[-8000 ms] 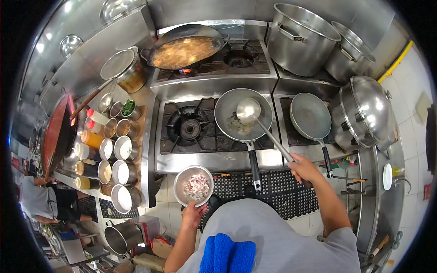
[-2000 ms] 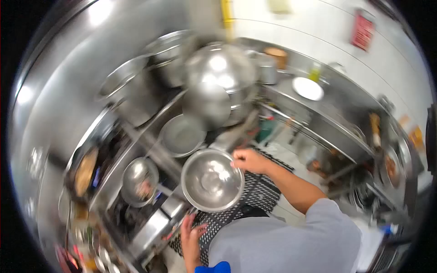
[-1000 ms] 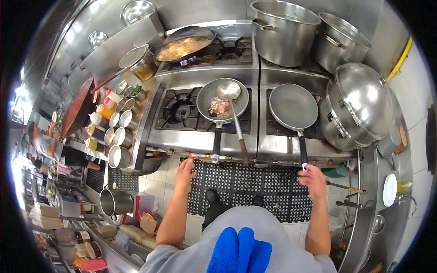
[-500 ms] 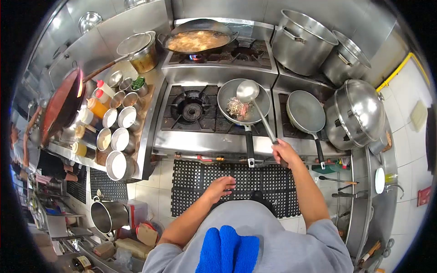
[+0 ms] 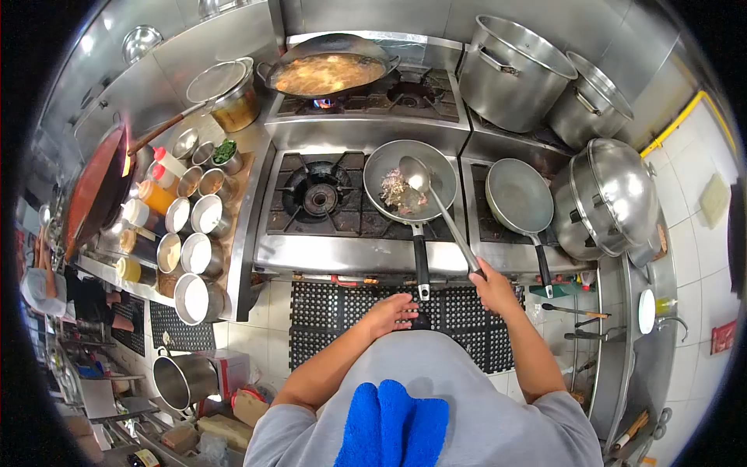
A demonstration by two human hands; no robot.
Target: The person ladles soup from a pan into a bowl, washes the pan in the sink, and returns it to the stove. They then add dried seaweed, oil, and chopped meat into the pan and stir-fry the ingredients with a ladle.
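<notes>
My right hand is wrapped round the handle of a long metal ladle. The ladle's bowl lies inside a grey frying pan, against a small heap of chopped food with pinkish bits. The pan sits on a front burner, its black handle pointing toward me. Just left of that handle's end hovers my left hand, fingers stretched out and holding nothing. A second grey frying pan rests on the burner to the right.
At the back left, a wok of bubbling brownish liquid stands over a flame. Large steel pots and a domed steamer line the right. Sauce bottles and metal cups crowd the left counter. A rubber mat covers the floor.
The ladle bowl has come down from the pan's far rim to the food, now turned differently. My right hand has lowered slightly. My left hand has moved right, closer to the pan handle.
</notes>
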